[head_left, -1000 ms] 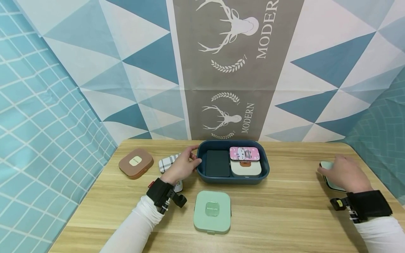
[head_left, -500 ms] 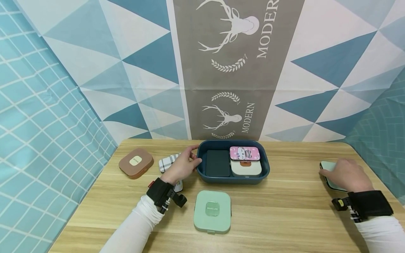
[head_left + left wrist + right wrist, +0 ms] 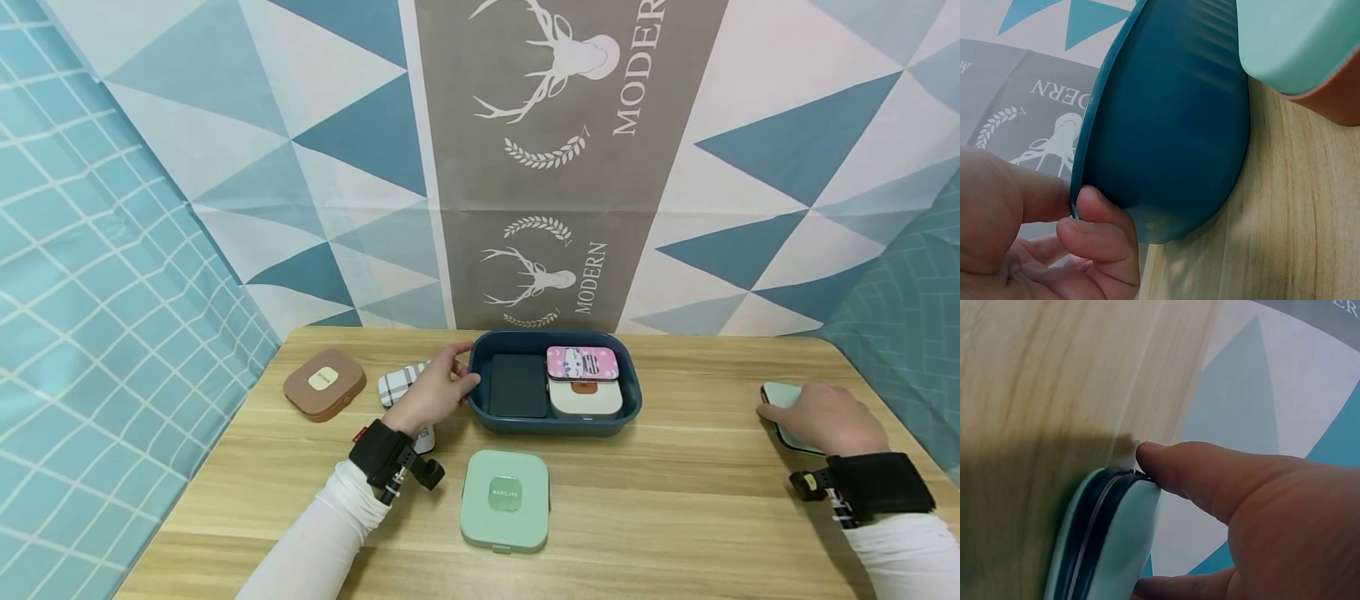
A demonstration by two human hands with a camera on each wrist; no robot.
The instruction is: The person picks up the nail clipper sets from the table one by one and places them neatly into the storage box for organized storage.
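In the head view, my left hand (image 3: 435, 396) pinches the left end of a navy blue plastic bin (image 3: 555, 427). The left wrist view shows the thumb and fingers on either side of the bin's rim (image 3: 1082, 144). Inside the bin lie a dark flat case (image 3: 517, 385), a pink tin with a cartoon cat (image 3: 582, 363) and, partly beneath the tin, a cream case (image 3: 587, 402) with a brown clasp. Far right, my right hand (image 3: 836, 417) grips a mint-green case (image 3: 780, 394) by its edges. Its dark seam shows up close in the right wrist view, with the thumb at one end.
A mint-green manicure case (image 3: 505, 521) lies in front of the bin. To the left are a brown case (image 3: 325, 400) and a plaid tin (image 3: 397, 385). Another light tin (image 3: 425, 440) is partly hidden under the left wrist. A patterned backdrop (image 3: 360, 183) rises behind the table.
Almost nothing moves: the head view shifts very slightly. Both hands keep their holds on the bin and the mint-green case.
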